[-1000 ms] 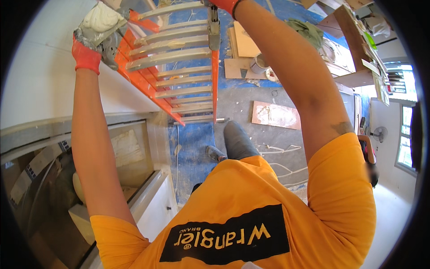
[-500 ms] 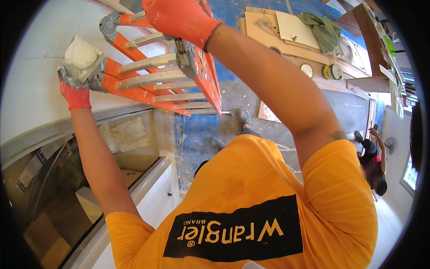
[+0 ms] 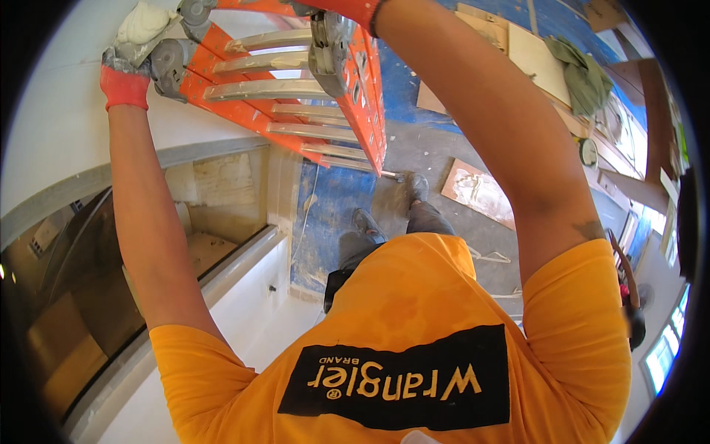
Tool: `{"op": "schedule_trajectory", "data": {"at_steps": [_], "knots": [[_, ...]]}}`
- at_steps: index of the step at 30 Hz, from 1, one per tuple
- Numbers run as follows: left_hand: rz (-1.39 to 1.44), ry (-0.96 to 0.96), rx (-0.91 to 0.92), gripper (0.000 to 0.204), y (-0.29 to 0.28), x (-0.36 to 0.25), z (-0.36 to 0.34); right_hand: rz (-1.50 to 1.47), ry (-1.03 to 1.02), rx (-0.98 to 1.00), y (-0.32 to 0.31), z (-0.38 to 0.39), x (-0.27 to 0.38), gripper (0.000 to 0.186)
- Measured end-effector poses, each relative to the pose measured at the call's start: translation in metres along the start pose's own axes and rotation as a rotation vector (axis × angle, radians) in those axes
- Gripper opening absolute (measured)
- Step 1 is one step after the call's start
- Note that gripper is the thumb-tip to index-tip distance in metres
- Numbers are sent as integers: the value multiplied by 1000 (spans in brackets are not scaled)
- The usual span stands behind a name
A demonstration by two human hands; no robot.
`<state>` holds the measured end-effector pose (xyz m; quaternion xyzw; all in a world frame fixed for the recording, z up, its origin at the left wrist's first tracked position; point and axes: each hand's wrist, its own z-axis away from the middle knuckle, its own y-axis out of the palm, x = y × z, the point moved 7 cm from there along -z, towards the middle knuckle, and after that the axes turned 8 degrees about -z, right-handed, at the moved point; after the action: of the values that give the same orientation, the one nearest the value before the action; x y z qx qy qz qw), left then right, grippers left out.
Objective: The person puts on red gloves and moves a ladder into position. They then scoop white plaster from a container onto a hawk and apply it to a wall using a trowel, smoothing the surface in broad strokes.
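Note:
My left hand (image 3: 126, 80), in a red glove with a grey coating, is closed around a flat grey plate (image 3: 148, 46) loaded with a thick lump of white plaster (image 3: 142, 24). Close beside it rises an orange folding ladder (image 3: 214, 70) with pale rungs and grey hinge joints. At the top edge my right hand (image 3: 351, 9), in a matching glove, is mostly cut off above the ladder's second hinge (image 3: 330, 44). Its fingers do not show, so any hold on the ladder or a tool is hidden.
A smeared board (image 3: 479, 194) lies on the floor by my shoes (image 3: 418, 189). Wooden panels (image 3: 536, 66) and a green cloth (image 3: 579, 74) are at the back right. To my left, a ledge (image 3: 244, 263) borders a dark recess. Another person (image 3: 634, 325) is partly visible at the far right.
Both my hands have moved up in the picture, the right one largely leaving it. The ladder and room have shifted with the head view. The plaster-loaded plate stays in my left hand.

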<state>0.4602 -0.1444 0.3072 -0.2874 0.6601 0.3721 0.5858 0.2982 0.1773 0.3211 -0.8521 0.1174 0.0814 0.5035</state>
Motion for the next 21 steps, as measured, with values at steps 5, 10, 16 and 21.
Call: {"op": "schedule_trajectory", "data": {"at_steps": [5, 10, 16, 21], "knots": [[-1281, 483, -89, 45, -21, -36, 21, -172, -80, -235, -4, 2, 4, 18], [-965, 408, -120, 53, -1, -60, 8, -252, 78, -191, 9, 8, -19, 12], [-1876, 965, -34, 60, 3, -43, 8, -541, 364, -395, -28, 16, -23, 19], [-1333, 980, 68, 75, -25, -13, 11, -1344, 1021, -115, 4, 22, -28, 45]]}}
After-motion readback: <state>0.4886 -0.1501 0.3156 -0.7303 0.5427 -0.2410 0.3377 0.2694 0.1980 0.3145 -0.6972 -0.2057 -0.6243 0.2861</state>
